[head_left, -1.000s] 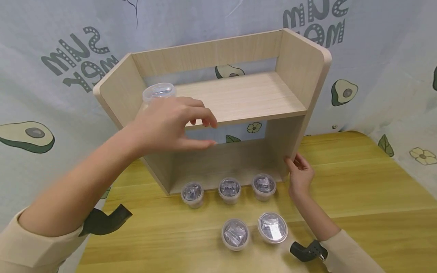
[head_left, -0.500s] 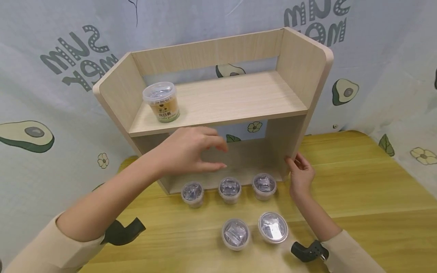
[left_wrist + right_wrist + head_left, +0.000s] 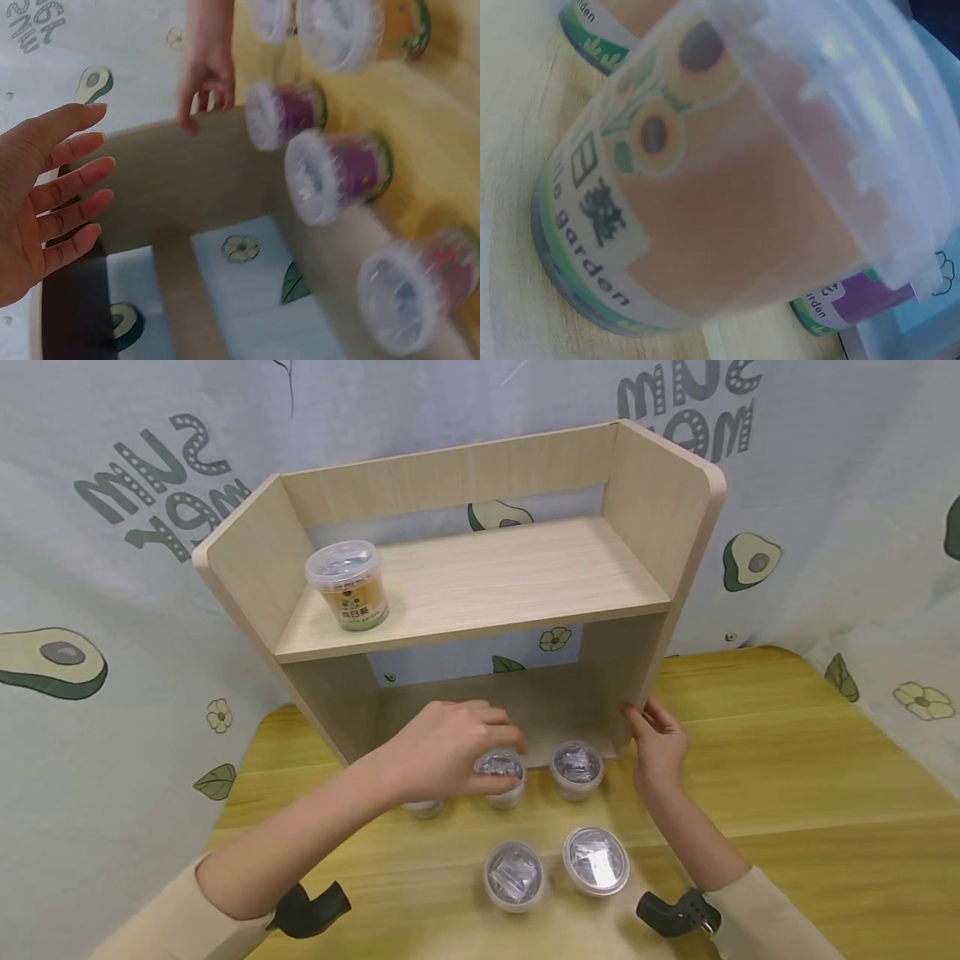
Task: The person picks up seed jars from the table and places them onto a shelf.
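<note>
My left hand (image 3: 450, 752), fingers apart and gently bent with nothing between them, hovers over the row of lidded plastic cups before the small wooden shelf (image 3: 480, 581). It partly covers the middle cup (image 3: 492, 766) and most of the left cup (image 3: 424, 809); the right cup (image 3: 576, 770) shows fully. My right hand (image 3: 662, 750) grips the lower front edge of the shelf's right side panel, thumb on the inner side. A cup with an orange label (image 3: 356, 600) stands upright on the upper board, at its left end. Sunflowers mark the near cup (image 3: 727, 180) in the right wrist view.
Two more lidded cups, one (image 3: 513, 877) left of the other (image 3: 596, 860), stand nearer on the yellow wooden table (image 3: 795, 793). Behind the shelf hangs a pale cloth (image 3: 450, 410) printed with avocados. A black wrist mount (image 3: 309, 910) sits on my left forearm.
My left hand has moved down and right, from in front of the upper board's cup to over the front row. My right hand keeps its grip on the panel.
</note>
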A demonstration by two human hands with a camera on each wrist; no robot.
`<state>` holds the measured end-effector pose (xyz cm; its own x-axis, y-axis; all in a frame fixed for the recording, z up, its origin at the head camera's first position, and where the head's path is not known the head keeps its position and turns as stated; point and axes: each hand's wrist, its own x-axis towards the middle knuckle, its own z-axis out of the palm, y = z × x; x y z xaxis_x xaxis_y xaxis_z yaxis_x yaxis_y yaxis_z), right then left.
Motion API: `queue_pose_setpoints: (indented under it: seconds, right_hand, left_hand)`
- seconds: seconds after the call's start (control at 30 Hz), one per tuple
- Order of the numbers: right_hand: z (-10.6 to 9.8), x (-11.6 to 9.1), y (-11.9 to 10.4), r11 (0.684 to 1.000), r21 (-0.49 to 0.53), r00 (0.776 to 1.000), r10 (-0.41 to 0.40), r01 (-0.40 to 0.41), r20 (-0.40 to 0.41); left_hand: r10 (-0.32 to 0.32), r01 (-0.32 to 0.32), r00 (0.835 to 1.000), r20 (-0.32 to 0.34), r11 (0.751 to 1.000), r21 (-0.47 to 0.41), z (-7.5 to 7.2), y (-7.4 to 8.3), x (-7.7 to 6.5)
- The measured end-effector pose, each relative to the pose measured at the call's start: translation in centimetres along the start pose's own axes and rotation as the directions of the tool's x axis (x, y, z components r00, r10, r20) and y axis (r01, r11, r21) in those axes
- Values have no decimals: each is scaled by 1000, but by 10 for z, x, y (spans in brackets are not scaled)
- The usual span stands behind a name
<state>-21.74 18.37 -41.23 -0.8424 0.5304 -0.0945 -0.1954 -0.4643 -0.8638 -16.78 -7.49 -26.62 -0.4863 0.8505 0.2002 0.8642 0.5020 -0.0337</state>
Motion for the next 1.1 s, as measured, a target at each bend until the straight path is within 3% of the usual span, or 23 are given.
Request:
queue_pose_setpoints:
  seconds: [0.37,0.6,0.9,1.1]
  right_hand:
    - [2,-1,0,999,24,999,41,-41,-5]
    - [2,-1,-1,998,20,998,59,-59,-14]
    - [6,-2,-9,965,169,979,203,-200,-5]
    - [8,-2,-13,941,237,969,245,-243,22]
  left_hand:
    - [-5,16,984,179,998,-62,61,33,-11]
    - [12,9,992,128,987,-159,85,42,-16]
    - [-33,52,990,138,989,-137,103,47,-27]
    - [-52,74,985,167,989,-125,108,50,-30]
